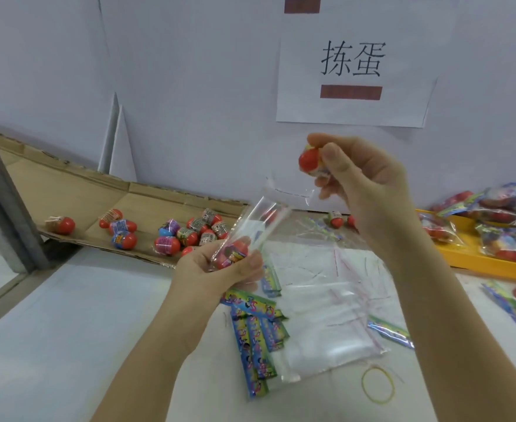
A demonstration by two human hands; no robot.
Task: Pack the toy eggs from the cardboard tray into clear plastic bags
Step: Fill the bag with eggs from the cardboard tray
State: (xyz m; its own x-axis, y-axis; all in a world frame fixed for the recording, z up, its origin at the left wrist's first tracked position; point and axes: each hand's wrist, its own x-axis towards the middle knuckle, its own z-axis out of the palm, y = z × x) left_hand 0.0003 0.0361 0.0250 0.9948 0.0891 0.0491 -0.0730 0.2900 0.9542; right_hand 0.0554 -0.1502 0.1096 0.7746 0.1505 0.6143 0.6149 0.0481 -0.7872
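My left hand (220, 271) grips the lower end of a clear plastic bag (255, 220) that slants up to the right, with one toy egg (231, 254) inside at the bottom. My right hand (363, 181) holds a red toy egg (310, 159) in its fingertips just above and right of the bag's open mouth, while its lower fingers pinch the bag's lip. Several red toy eggs (189, 231) with coloured labels lie loose on the flat cardboard tray (77, 190) at the left, against the wall.
A pile of empty clear bags (326, 303) with coloured header cards (256, 336) lies on the white table below my hands. A yellow rubber band (378, 383) lies near it. A yellow tray (476, 257) with filled bags stands at the right. A paper sign (352, 62) hangs on the wall.
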